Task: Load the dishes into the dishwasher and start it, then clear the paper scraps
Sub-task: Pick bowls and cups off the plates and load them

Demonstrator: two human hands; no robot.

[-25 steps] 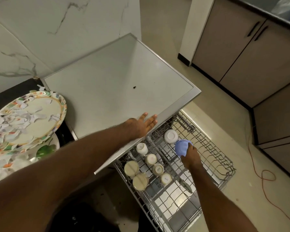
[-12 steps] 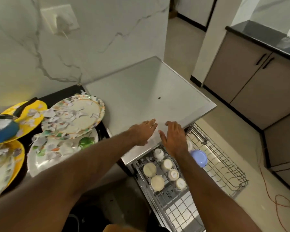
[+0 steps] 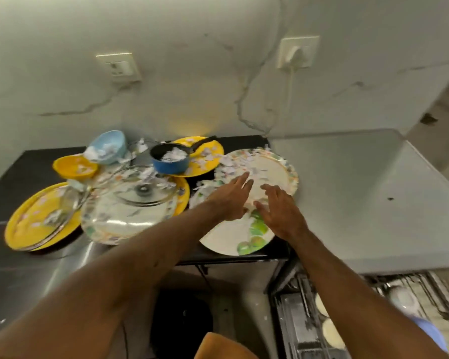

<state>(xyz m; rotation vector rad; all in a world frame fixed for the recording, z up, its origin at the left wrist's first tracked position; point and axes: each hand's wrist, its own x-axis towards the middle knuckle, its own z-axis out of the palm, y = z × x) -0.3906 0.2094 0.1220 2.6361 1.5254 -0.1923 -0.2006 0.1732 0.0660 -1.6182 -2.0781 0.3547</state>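
Item: floral-rimmed plate (image 3: 292,174), round and so with no long axis to line up with, lying flat at the right end of the dark worktop (image 3: 24,182). It is strewn with paper scraps (image 3: 228,164), and its near edge overlaps a second plate with green fruit print (image 3: 228,237). Left hand (image 3: 231,196): forearm reaches in diagonally from lower left, palm down, fingers straight and pointing away over the plate's near-left part; grip released, holding nothing. Right hand (image 3: 280,211): just beside the left and slightly nearer the person, palm down, fingers spread over the seam where the two plates overlap; grip likewise released. Whether any fingertip touches the plate cannot be told through the blur. Key relation: the plate lies directly ahead of and under both hands. The left is further onto it and the right is closer to its near rim, so a two-handed lift looks likely. Destination: dishwasher rack (image 3: 438,288), pulled out at lower right, well apart from the plate, below the grey top panel (image 3: 347,190). Also present to the left: blue saucepan (image 3: 170,161), glass lid (image 3: 130,203).
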